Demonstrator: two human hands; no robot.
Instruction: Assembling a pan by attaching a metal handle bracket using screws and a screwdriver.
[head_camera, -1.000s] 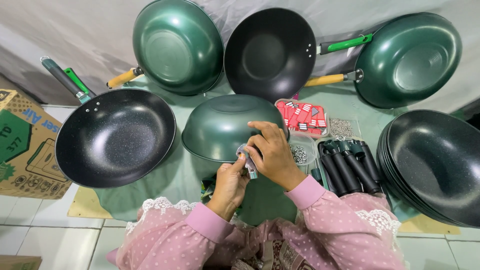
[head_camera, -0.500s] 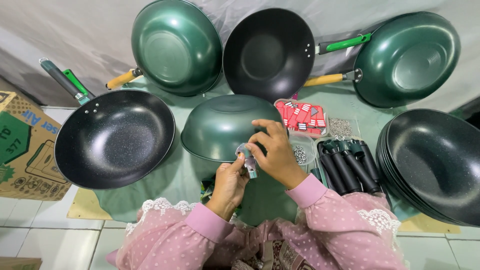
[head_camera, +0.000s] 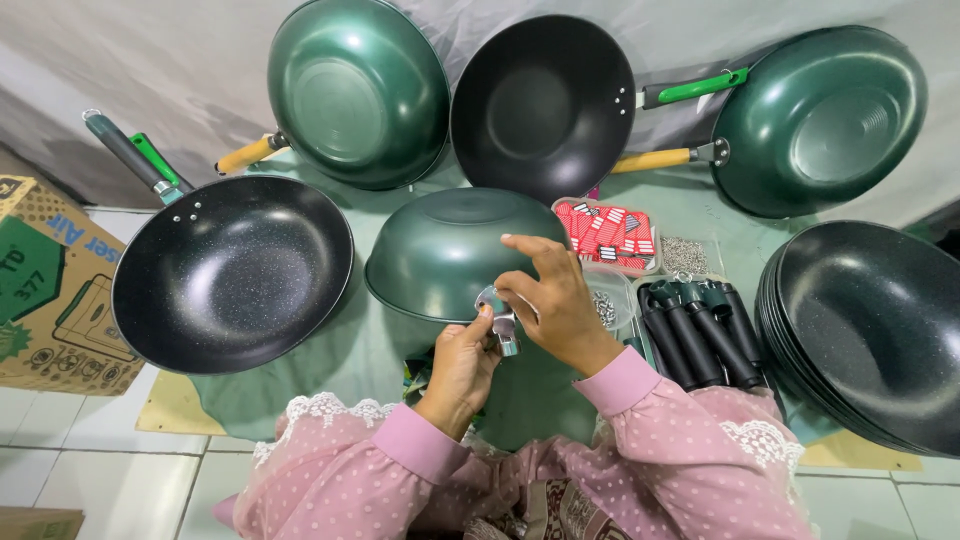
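A green wok body lies upside down on the green cloth right in front of me. At its near rim both my hands meet on a small silver metal handle bracket. My left hand grips the bracket from below with closed fingers. From the right, my right hand pinches the bracket's top, forefinger stretched over the wok's rim. Pink dotted sleeves cover both arms.
A black speckled wok with a dark handle lies at the left. Green and black woks lean along the back. At the right sit a stack of black wok bodies, dark handles, a tray of red packets and screws. A cardboard box stands far left.
Both hands stay at the wok's near rim on the bracket; the right hand's fingers have shifted slightly. Nothing else has moved.
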